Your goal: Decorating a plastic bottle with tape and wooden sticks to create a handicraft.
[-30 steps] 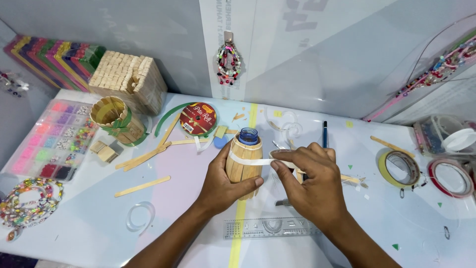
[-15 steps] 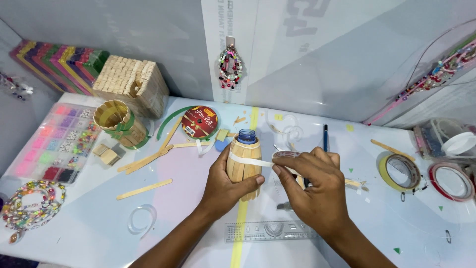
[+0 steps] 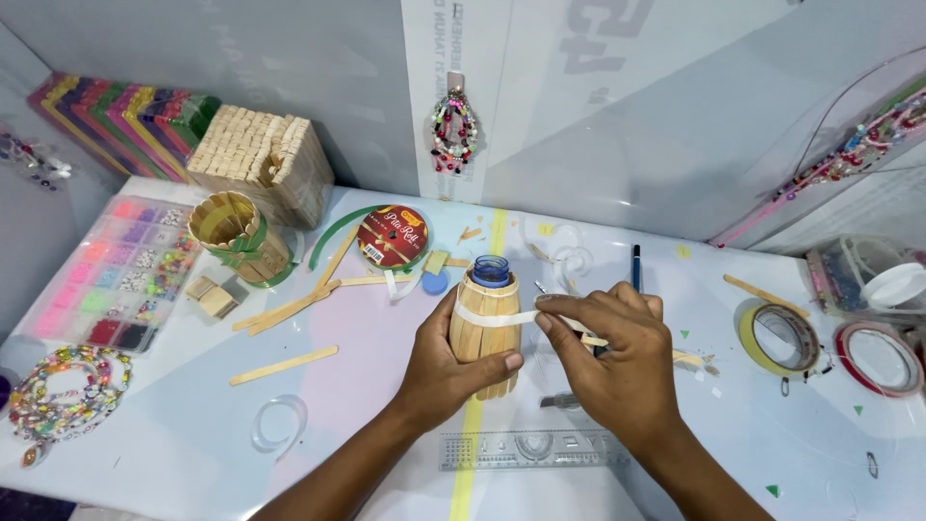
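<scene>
Your left hand [image 3: 446, 371] is wrapped round the stick-clad bottle [image 3: 485, 331], fingers curled behind it, thumb pressed across the front low down, so it's closed firmly on it. Bottle stands upright on the surface [image 3: 174, 453], blue neck showing at the top, just above your thumb. Your right hand [image 3: 608, 362] sits immediately right of the bottle, fingertips pinched on a white strip [image 3: 497, 315] that runs across the sticks approx. a third down from the top; strip looks taut between pinch and bottle. Fingers there closed tight on the strip end.

Room to move: left of your left fingers there's open surface, w/ a loose wooden stick [image 3: 284, 365] and a clear tape curl [image 3: 278, 422] well apart from the wrist. Below both hands, a clear ruler [image 3: 531, 450] lies near the front edge, close under your right wrist. Right of your right fingers, a yellow tape roll [image 3: 781, 338] and red tape roll [image 3: 880, 359] sit near the right edge, well apart from the hand. Beyond your fingers, a red ribbon reel [image 3: 392, 236] and a black pen [image 3: 637, 267] lie near the back wall. Far left: second stick-clad pot [image 3: 236, 236] and bead tray [image 3: 116, 275] by the left edge. Something small and dark sits under your right palm, can't tell what.
</scene>
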